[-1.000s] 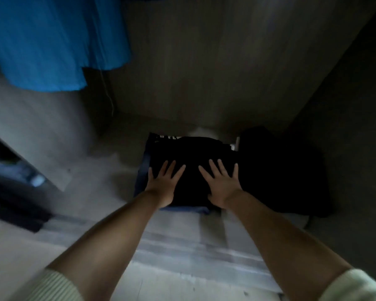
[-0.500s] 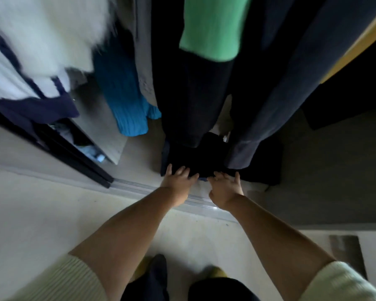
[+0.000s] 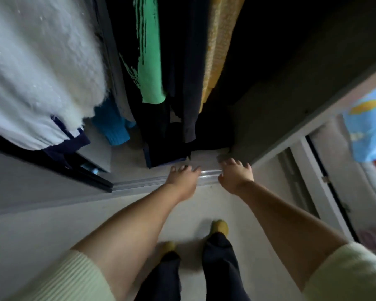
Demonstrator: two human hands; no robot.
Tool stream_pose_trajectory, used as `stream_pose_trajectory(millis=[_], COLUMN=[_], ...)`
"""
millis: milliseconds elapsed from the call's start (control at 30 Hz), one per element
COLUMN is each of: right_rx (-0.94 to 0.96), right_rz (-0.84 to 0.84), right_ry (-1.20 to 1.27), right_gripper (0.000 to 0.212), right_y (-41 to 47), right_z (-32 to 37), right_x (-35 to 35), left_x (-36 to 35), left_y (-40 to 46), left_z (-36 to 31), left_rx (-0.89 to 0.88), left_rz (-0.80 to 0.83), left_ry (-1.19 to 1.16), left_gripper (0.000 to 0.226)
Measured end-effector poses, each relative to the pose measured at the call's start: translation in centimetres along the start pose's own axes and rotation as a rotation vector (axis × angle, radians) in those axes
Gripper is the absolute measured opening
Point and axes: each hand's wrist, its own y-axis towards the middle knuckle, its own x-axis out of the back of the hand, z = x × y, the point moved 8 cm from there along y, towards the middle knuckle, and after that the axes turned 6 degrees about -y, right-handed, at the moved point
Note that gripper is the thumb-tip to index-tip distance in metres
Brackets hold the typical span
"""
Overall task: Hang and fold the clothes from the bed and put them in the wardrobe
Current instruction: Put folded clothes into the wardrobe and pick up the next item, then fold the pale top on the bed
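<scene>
pale smooth floor (image 3: 52, 224) runs to a metal wardrobe track (image 3: 139, 183). just beyond the fingertips, folded black clothes (image 3: 165, 153) sit on the wardrobe floor. left hand (image 3: 182, 179) and right hand (image 3: 234, 175) hover empty, fingers loosely spread. fluffy white garment (image 3: 41, 61) hangs up-left, green knit (image 3: 150, 51) above.

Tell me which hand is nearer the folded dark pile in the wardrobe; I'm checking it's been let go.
Left. The left hand hovers just off the folded dark pile, at its front edge, touching nothing. The right hand is farther off to the side, above the door track.
</scene>
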Motion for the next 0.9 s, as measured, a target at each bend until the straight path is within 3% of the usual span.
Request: stream_pose_trajectory(millis=[233,367,633,900], right_rx=[-0.252,-0.406,-0.672,-0.854], right_rz=[-0.085,-0.13,-0.143,-0.075], right_ry=[0.153,0.238,0.301,0.349], right_gripper=[0.045,0.04,0.026,0.022], right_y=[-9.3,-15.6,-27.8,-41.2], right_z=[-5.6,-12.1,-28.0,-42.7], right_x=[1.7,3.0,-0.6,-8.7], left_x=[5.7,8.0,7.8,0.3], left_y=[-2.7,-3.0,-3.5,-7.4], left_z=[-5.7,-13.3,-35.5,-57.9], left_rx=[-0.143,-0.254,-0.556,-0.769], left_rz=[0.033,0.027,-0.004,0.098], left_ry=[0.18,0.277,0.348,0.328], left_gripper=[0.057,0.055,0.054,0.049])
